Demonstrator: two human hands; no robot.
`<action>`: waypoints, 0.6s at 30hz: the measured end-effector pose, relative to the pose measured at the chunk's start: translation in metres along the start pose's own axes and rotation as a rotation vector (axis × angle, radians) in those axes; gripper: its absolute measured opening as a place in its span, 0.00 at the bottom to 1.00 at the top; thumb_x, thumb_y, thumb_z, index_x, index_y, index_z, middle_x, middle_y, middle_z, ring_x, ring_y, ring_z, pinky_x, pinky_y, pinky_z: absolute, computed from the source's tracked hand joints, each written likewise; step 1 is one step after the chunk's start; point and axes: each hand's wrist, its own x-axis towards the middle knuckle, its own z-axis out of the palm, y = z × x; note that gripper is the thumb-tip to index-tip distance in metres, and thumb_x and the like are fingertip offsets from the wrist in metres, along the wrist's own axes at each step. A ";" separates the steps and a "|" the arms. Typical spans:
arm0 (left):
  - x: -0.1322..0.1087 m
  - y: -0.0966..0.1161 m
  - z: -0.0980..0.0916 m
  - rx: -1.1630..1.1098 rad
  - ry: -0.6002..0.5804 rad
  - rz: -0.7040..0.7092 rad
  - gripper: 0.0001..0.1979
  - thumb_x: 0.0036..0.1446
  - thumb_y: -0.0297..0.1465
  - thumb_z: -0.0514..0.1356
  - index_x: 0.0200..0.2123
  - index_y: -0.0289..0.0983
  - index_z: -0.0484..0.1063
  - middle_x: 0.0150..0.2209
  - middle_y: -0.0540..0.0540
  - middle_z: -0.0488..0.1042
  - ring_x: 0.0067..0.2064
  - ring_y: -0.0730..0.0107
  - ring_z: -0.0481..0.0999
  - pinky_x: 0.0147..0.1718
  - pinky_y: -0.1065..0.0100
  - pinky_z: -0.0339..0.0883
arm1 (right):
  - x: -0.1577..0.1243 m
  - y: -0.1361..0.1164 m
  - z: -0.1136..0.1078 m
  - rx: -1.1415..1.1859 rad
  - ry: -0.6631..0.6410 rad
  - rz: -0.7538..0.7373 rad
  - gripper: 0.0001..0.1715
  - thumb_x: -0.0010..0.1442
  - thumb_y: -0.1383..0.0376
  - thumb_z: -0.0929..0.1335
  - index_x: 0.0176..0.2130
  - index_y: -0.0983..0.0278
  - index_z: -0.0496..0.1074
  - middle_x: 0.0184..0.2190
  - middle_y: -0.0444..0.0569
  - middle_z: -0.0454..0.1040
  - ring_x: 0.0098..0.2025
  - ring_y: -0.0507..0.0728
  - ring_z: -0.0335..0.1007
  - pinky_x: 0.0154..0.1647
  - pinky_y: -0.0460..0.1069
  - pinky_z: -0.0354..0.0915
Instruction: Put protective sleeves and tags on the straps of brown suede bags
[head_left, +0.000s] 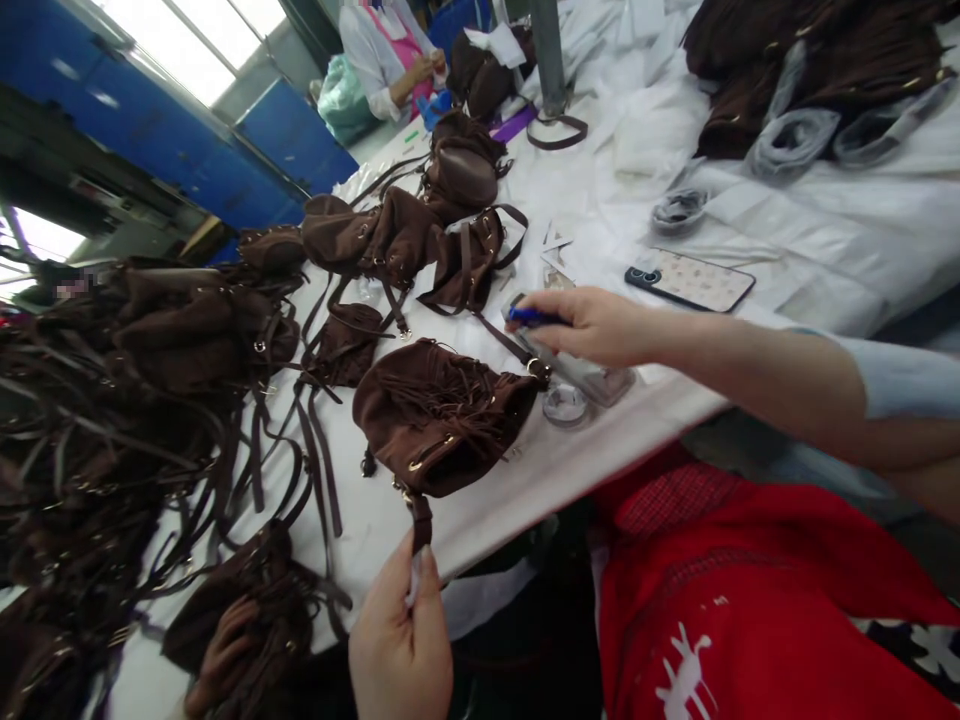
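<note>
A dark brown fringed bag (442, 415) lies on the white table (525, 500) near its front edge, its dark opening facing the edge. My left hand (405, 630) pinches the end of the bag's brown strap (422, 522) just below a gold ring. To the right of the bag, my right hand (581, 325) is closed around a small blue tool (534, 316). Beneath that hand, a roll of clear tape or plastic (564, 404) sits beside the strap's other gold clasp (537, 370).
Brown bags and straps (187, 330) crowd the left. Someone's hand (229, 640) rests on a bag at bottom left. A phone (690, 280) lies right, near wrapped rolls (793, 140) and a metal post (548, 60). Another person (386, 60) stands at the far end.
</note>
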 end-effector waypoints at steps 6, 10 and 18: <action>-0.008 -0.008 -0.002 0.106 -0.019 0.118 0.19 0.62 0.37 0.52 0.51 0.37 0.72 0.43 0.44 0.79 0.44 0.62 0.78 0.45 0.66 0.69 | -0.028 -0.052 0.083 0.073 -0.295 0.098 0.39 0.64 0.43 0.54 0.22 0.67 0.72 0.18 0.45 0.66 0.21 0.49 0.55 0.25 0.47 0.48; -0.014 -0.001 -0.004 0.107 -0.028 0.119 0.17 0.62 0.34 0.51 0.51 0.37 0.72 0.46 0.43 0.78 0.48 0.61 0.76 0.45 0.67 0.69 | -0.030 -0.060 0.120 -0.113 -0.254 0.146 0.36 0.62 0.43 0.57 0.23 0.65 0.75 0.18 0.46 0.69 0.23 0.50 0.58 0.24 0.47 0.45; -0.017 0.001 -0.003 0.045 -0.026 0.197 0.17 0.62 0.31 0.52 0.52 0.38 0.71 0.47 0.44 0.77 0.48 0.62 0.76 0.45 0.67 0.69 | -0.032 -0.070 0.138 -0.240 -0.322 0.174 0.37 0.63 0.45 0.55 0.27 0.66 0.78 0.25 0.52 0.76 0.28 0.55 0.69 0.23 0.46 0.48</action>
